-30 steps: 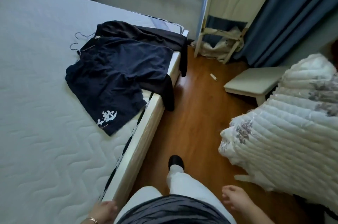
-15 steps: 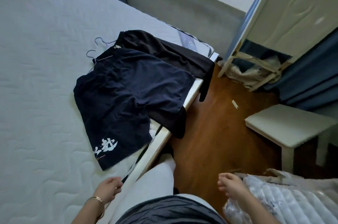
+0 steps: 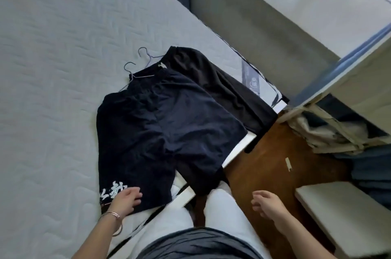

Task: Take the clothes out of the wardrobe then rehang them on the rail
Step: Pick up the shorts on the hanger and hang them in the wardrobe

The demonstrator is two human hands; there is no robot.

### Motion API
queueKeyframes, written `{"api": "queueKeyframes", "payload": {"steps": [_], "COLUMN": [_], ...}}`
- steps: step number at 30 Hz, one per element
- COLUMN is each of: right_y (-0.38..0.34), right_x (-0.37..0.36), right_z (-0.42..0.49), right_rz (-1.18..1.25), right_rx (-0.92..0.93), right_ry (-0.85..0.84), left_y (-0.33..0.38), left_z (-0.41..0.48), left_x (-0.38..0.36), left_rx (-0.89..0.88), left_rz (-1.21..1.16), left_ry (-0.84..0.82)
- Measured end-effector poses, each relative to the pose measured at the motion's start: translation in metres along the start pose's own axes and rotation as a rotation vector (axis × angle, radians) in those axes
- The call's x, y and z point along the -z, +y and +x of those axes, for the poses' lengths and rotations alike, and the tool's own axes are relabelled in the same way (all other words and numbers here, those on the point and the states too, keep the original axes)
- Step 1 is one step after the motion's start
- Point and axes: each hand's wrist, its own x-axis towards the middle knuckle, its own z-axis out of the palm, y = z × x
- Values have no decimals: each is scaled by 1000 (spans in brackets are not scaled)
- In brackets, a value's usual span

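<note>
Navy shorts with white lettering on one leg lie flat on the mattress, on a thin wire hanger. Under them lies a black garment on a second wire hanger, its end drooping over the bed edge. My left hand hovers over the lettered hem of the navy shorts, fingers apart, holding nothing. My right hand hangs open above the wooden floor, clear of the bed. No wardrobe or rail is in view.
A white stool stands at the right on the brown floor. A white panel and a wooden folding frame with cloth lean at the far right, by blue curtains. A small white scrap lies on the floor.
I have stepped closer to the bed. My left hand has reached forward onto the hem of the navy shorts. The white quilt at the right has left the view.
</note>
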Motion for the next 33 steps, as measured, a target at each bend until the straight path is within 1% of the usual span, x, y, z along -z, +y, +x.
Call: {"api": "queueKeyframes", "payload": {"steps": [5, 8, 10, 14, 17, 19, 22, 27, 29, 31, 33], "right_y": [-62, -104, -136, -203, -248, -278, -325, -404, -433, -459, -478], "right_x": [19, 43, 55, 52, 25, 0, -46, -138, -175, -214, -250], "right_z": [49, 84, 111, 153, 170, 178, 188, 218, 228, 241, 252], "right_rz": [-242, -519, -673, -938, -999, -985, -966, -897, -880, -904, -942], "right_rx": [58, 97, 161, 318, 363, 410, 511, 711, 810, 932, 1035], "right_ry": [-139, -224, -242, -260, -319, -360, -402, -338, -309, -267, -247], "left_y": [4, 5, 11, 37, 61, 77, 104, 145, 151, 149, 141], "left_z": [-8, -19, -20, -15, -3, 13, 54, 151, 185, 212, 228], "left_x": [-31, -59, -75, -95, -103, -105, -102, -91, -87, -86, -87], "left_rx": [102, 221, 268, 283, 232, 180, 84, -30, -31, -12, -10], "left_rz": [-141, -276, -347, -415, -434, -377, -190, 119, 254, 358, 372], "left_ry": [116, 155, 173, 234, 281, 323, 355, 452, 447, 403, 365]}}
